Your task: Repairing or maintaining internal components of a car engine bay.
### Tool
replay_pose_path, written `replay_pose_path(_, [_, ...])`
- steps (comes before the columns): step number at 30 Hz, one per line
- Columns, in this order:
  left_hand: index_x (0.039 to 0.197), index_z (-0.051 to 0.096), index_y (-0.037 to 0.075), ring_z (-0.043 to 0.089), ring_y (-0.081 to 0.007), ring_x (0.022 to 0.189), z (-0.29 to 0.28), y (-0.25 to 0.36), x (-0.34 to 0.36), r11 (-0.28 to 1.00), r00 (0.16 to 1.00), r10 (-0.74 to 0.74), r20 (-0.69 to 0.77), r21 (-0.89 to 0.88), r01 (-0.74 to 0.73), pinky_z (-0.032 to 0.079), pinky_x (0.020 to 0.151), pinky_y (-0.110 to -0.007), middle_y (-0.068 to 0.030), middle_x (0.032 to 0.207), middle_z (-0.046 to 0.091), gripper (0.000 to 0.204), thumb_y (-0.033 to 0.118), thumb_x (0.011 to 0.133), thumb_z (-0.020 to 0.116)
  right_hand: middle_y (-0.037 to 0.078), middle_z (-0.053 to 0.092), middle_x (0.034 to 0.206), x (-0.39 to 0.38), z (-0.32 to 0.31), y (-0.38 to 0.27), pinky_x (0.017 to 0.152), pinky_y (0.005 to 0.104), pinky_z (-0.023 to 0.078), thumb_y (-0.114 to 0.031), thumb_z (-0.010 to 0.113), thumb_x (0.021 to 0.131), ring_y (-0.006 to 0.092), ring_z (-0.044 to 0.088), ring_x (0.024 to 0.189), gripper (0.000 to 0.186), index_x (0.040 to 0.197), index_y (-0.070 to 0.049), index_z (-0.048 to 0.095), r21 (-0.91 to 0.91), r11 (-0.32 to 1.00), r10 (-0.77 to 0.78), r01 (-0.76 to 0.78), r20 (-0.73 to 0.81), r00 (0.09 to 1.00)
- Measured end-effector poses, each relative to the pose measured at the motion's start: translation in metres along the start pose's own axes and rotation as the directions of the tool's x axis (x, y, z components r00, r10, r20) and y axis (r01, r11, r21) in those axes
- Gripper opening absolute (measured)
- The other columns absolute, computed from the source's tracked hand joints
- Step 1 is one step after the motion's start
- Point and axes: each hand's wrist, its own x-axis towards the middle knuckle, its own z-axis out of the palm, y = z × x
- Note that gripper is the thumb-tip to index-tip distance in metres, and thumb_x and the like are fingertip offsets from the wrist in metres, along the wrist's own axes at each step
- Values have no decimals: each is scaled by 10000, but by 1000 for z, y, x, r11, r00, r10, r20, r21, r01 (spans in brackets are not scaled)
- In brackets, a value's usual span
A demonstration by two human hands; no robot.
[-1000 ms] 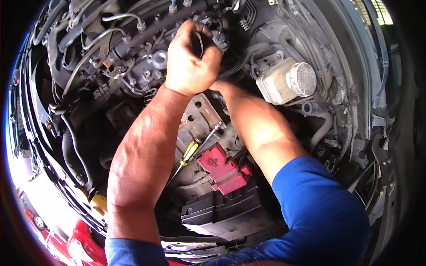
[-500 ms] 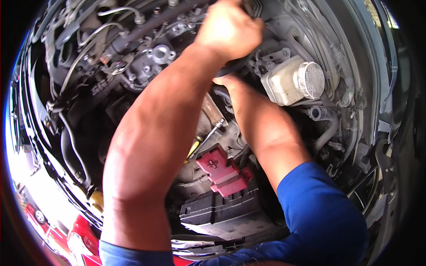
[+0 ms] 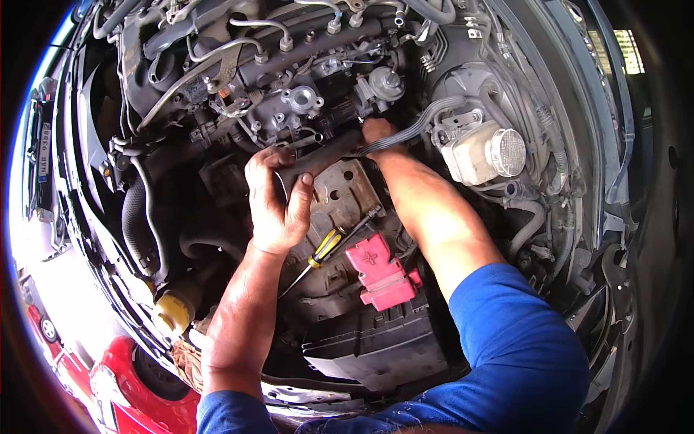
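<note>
Black rubber hose [image 3: 322, 155] lies across the engine bay above a rusty metal bracket [image 3: 345, 189], the left hand [image 3: 278, 199] wrapped round its lower end. The right hand [image 3: 377, 134] pinches its upper end; best to keep both grips firm and guide it straight, clear of the grey ribbed cables [image 3: 416, 126].

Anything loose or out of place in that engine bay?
Yes: a yellow-and-black-handled screwdriver lies loose on the metal tray beside the red plastic terminal cover, just below the left hand gripping the black rubber hose.

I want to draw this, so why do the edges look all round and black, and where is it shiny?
Head view: the fisheye lens bends straight edges and leaves a black rim; sunlight glares white at the lower left, on the white reservoir and both forearms; deep shadow lies below the left hand gripping the black hose.
</note>
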Motion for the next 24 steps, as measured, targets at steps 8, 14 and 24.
replay_pose_path(8, [1105,556,14,609,-246,893,82,19,82,818,982,-110,153,-548,177,490,831,-361,-139,978,635,378,162,800,724,195,682,1151,15,3,-1,944,436,530,-211,711,817,347,647,1111,298,1066,-48,708,196,981,1,14,-75,997])
replay_pose_path(14, [963,567,31,542,-66,683,109,14,111,911,992,-79,104,-396,113,466,596,-227,0,786,579,166,-27,817,621,196,684,1140,23,19,15,940,435,531,-230,716,810,349,650,1104,313,1064,-48,708,215,976,-11,32,-96,995])
replay_pose_path(24, [933,588,6,622,-153,714,108,21,123,863,979,-93,182,-476,171,512,681,-268,-67,801,646,141,14,796,617,198,687,1122,26,27,25,934,432,531,-262,726,797,351,654,1091,341,1061,-48,708,249,968,-1,26,-100,995])
